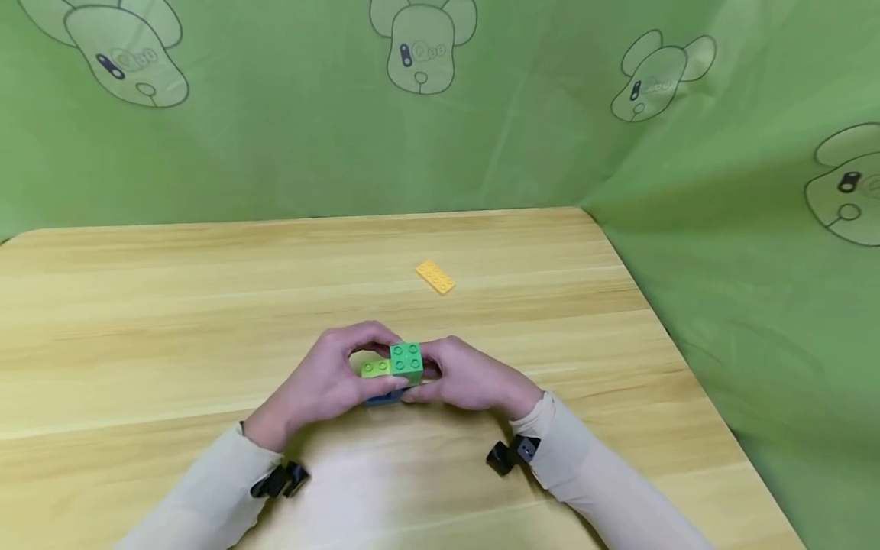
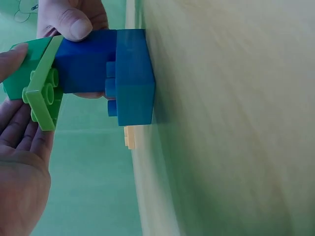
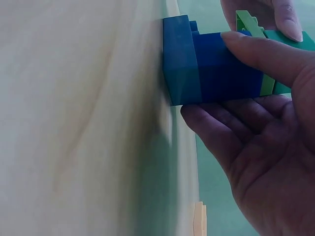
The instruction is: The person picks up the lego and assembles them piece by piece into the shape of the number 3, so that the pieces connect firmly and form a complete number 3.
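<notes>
We saw a green curtain (image 1: 330,160) behind a table (image 1: 206,305). The left hand (image 1: 330,374) pinched the top of a stack (image 3: 182,59), and the right hand (image 1: 467,374) gripped its middle; it stood between them, apparently on the table. A blue brick (image 2: 135,78) was lowest, then a dark blue brick (image 2: 86,61), and a green brick (image 1: 406,359) sat topmost over a lime plate (image 1: 375,369). We judged the step to be pressing these together; the next move called for a steady right hand and a straight downward push. A yellow plate (image 1: 435,276) lay farther off.

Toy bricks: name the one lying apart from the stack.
The flat orange brick, alone on the table; the green brick, lime plate, dark blue brick and lighter blue brick are stacked together.
</notes>
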`<move>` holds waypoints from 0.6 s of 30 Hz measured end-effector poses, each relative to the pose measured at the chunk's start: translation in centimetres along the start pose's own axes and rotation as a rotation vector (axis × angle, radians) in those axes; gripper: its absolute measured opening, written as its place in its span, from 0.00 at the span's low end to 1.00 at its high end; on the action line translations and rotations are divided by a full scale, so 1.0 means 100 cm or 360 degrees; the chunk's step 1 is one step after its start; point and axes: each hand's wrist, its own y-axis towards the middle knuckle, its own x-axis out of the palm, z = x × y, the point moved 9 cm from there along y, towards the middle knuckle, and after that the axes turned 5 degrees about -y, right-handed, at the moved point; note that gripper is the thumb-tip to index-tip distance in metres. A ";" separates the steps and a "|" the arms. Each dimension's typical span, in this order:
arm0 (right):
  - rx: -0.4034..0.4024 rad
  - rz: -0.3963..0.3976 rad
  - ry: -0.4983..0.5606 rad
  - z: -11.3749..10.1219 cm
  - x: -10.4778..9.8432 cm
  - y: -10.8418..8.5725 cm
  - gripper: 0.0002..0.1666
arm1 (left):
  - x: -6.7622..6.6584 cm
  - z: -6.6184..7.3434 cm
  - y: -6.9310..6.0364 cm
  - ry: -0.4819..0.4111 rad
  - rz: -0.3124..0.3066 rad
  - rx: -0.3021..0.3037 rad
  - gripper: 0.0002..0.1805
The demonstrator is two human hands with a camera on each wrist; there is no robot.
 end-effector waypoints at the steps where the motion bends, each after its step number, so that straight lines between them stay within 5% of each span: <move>1: -0.0001 0.0001 -0.0009 0.000 -0.001 0.000 0.17 | 0.000 0.000 0.000 0.0015 0.0006 -0.0005 0.16; 18: 0.0000 -0.0020 0.0024 -0.001 0.000 0.002 0.14 | -0.001 -0.006 0.001 0.0031 -0.0031 -0.0133 0.15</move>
